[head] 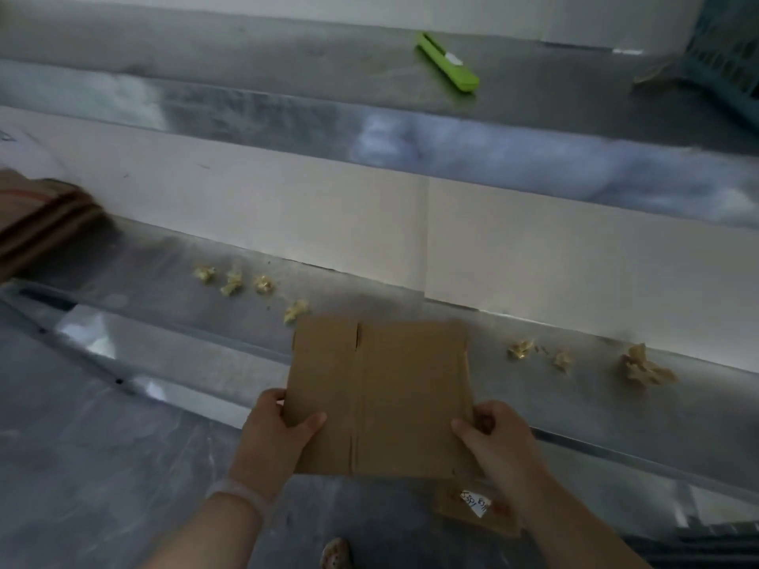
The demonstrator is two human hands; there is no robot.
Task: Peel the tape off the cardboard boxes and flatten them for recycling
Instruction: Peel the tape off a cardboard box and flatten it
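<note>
— Where's the box [380, 398]?

— Flattened already, held up between both hands just above the near lip of the tabletop [595, 408]. Long crease running away from the body, near edge toward the chest, far edge toward the wall.

— And the grip?

— Left hand [279, 433] on the box's left edge, right hand [499, 439] on its right edge. Fingers [312, 420] of each clamped on the cardboard — thumbs on top, the rest tucked under and hidden. Both equally near; neither free.

— No tape left on it?

— None visible on the upper face; underside can't be seen.

— Where to send it?

— Probably to the pile of flat cardboard [39, 217], far to the box's left and further from the body — so a swing leftward, likely led by the left hand.

— Anything in the way?

— Crumpled tape wads [232, 281] scattered beyond the box's far-left corner, more wads [645, 369] off to its right. Light stuff, easily brushed along. Green cutter [447, 61] well beyond the box on the upper shelf, clear of the path.

— And below?

— Another piece of cardboard with a white label [476, 505] just under the box's near-right corner, down on the floor. Blurred picture, shiny metal surface — slippery, by the look of it.
</note>
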